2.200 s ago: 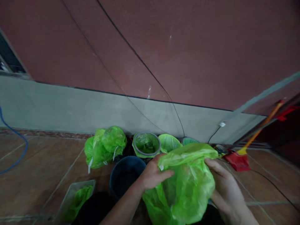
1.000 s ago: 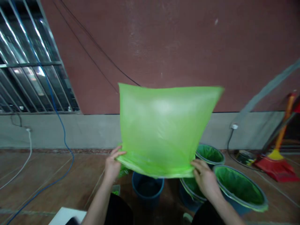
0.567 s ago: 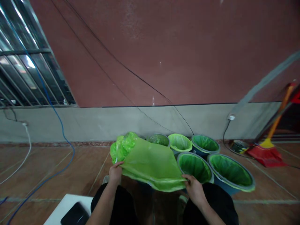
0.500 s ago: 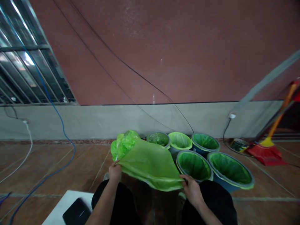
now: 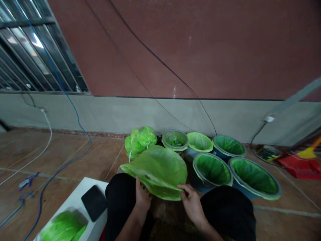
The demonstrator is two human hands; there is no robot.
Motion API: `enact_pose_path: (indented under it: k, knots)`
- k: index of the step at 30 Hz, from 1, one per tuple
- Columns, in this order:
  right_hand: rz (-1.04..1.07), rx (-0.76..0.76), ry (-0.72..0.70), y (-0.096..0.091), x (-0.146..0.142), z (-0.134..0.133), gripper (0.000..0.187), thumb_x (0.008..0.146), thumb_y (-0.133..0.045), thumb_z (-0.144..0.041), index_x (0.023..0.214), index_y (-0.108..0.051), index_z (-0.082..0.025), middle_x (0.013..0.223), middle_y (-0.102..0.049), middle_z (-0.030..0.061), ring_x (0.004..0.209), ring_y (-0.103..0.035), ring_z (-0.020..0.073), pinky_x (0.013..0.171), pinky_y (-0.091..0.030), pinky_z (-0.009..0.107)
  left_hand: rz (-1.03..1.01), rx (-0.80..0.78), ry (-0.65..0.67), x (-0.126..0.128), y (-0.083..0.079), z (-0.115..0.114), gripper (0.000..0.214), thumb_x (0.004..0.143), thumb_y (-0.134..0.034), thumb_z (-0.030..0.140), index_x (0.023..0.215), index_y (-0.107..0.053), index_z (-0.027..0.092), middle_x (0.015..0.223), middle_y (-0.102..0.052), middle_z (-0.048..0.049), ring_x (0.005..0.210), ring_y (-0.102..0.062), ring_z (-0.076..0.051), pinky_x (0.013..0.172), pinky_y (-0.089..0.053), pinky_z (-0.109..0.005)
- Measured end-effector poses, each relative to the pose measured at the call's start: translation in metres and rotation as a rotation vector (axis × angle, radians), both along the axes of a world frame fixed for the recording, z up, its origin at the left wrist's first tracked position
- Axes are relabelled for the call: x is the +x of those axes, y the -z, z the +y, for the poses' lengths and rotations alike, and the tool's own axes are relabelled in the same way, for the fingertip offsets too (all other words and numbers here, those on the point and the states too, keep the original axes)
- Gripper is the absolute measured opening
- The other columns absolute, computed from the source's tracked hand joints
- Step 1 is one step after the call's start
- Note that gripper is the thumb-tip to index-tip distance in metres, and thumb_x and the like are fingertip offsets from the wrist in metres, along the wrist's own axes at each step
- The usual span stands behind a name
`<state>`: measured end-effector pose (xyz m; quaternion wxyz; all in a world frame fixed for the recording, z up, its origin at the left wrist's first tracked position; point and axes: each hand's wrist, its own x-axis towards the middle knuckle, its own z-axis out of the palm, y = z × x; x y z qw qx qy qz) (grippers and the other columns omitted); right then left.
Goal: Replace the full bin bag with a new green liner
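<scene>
Fingers of your right hand pinch the green bag, lined bin to their right; left hand half hidden, can't tell its grip.

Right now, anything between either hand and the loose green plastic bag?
Nothing visible. The right hand pinches the green plastic bag near its edge; the left hand is against it, fingers partly hidden. The nearest lined bin stands off to the right.
</scene>
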<state>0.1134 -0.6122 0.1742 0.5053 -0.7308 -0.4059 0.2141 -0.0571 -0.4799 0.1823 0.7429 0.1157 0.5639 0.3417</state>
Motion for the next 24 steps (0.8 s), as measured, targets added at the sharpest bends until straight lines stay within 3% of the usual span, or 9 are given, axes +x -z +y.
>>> enact_pose_path:
  k: [4,7,9,11,13,15,17,21,24]
  knots:
    - [0.003,-0.038,-0.026,0.005,-0.005,-0.005,0.026,0.079,-0.051,-0.026,0.092,-0.074,-0.023,0.102,-0.073,0.0085,0.101,-0.069,0.0261,0.092,-0.053,0.037,-0.114,-0.027,-0.010,0.006,0.008,0.000,0.063,0.088,-0.048,0.067,0.131,-0.059,0.022,0.131,-0.065,-0.0122,0.117,-0.065,-0.030,0.092,-0.057,-0.042]
    - [-0.003,-0.103,-0.085,0.029,-0.011,-0.014,0.026,0.078,-0.051,-0.027,0.090,-0.074,-0.023,0.098,-0.074,0.0087,0.095,-0.070,0.0255,0.087,-0.054,0.036,-0.076,0.060,-0.053,0.014,0.008,0.011,0.032,0.085,-0.066,0.032,0.114,-0.064,0.018,0.119,-0.071,-0.0106,0.110,-0.069,-0.027,0.092,-0.058,-0.035]
    - [-0.022,-0.176,-0.185,0.048,-0.015,-0.019,0.023,0.075,-0.054,-0.027,0.086,-0.074,-0.024,0.090,-0.074,0.0074,0.088,-0.071,0.0249,0.083,-0.055,0.035,-0.012,0.104,-0.105,0.017,0.008,0.016,0.020,0.080,-0.066,0.014,0.100,-0.064,0.016,0.104,-0.075,-0.0102,0.102,-0.072,-0.026,0.089,-0.059,-0.032]
    - [-0.043,-0.249,-0.318,0.061,-0.016,-0.022,0.020,0.072,-0.058,-0.028,0.083,-0.075,-0.024,0.086,-0.075,0.0061,0.085,-0.071,0.0246,0.079,-0.055,0.033,0.024,0.137,-0.125,0.019,0.005,0.019,0.016,0.079,-0.063,0.009,0.093,-0.063,0.015,0.093,-0.076,-0.0097,0.094,-0.074,-0.026,0.086,-0.060,-0.034]
    - [-0.045,-0.266,-0.407,0.062,-0.013,-0.021,0.021,0.072,-0.061,-0.030,0.085,-0.076,-0.024,0.090,-0.076,0.0061,0.088,-0.072,0.0246,0.080,-0.055,0.032,0.024,0.189,-0.101,0.018,-0.005,0.022,0.016,0.076,-0.065,0.009,0.091,-0.063,0.015,0.090,-0.076,-0.0104,0.090,-0.075,-0.028,0.083,-0.061,-0.037]
    - [-0.037,-0.230,-0.377,0.050,-0.003,-0.016,0.024,0.076,-0.061,-0.035,0.090,-0.076,-0.024,0.096,-0.076,0.0070,0.093,-0.071,0.0247,0.084,-0.054,0.033,0.008,0.277,-0.042,0.015,-0.023,0.026,0.022,0.071,-0.070,0.012,0.091,-0.065,0.015,0.090,-0.077,-0.0113,0.090,-0.075,-0.031,0.081,-0.061,-0.040]
    - [-0.039,-0.172,-0.232,0.028,0.013,-0.006,0.028,0.080,-0.059,-0.041,0.093,-0.076,-0.024,0.100,-0.075,0.0082,0.096,-0.071,0.0254,0.088,-0.054,0.034,-0.011,0.366,0.065,0.008,-0.052,0.030,0.029,0.064,-0.076,0.018,0.091,-0.067,0.015,0.088,-0.078,-0.0124,0.092,-0.074,-0.035,0.079,-0.061,-0.041]
    - [-0.079,-0.058,0.023,-0.014,0.058,0.022,0.036,0.082,-0.057,-0.047,0.101,-0.074,-0.021,0.109,-0.073,0.0109,0.103,-0.069,0.0271,0.094,-0.053,0.039,-0.009,0.507,0.335,-0.017,-0.125,0.036,0.043,0.053,-0.086,0.029,0.091,-0.070,0.016,0.083,-0.078,-0.0098,0.093,-0.073,-0.038,0.076,-0.060,-0.042]
    - [-0.029,-0.036,0.071,-0.030,0.084,0.045,0.046,0.080,-0.061,-0.052,0.110,-0.071,-0.019,0.115,-0.072,0.0133,0.103,-0.069,0.0275,0.095,-0.052,0.042,0.064,0.580,0.493,-0.044,-0.174,0.035,0.042,0.052,-0.085,0.034,0.089,-0.071,0.018,0.079,-0.078,-0.0075,0.087,-0.075,-0.036,0.072,-0.061,-0.041]
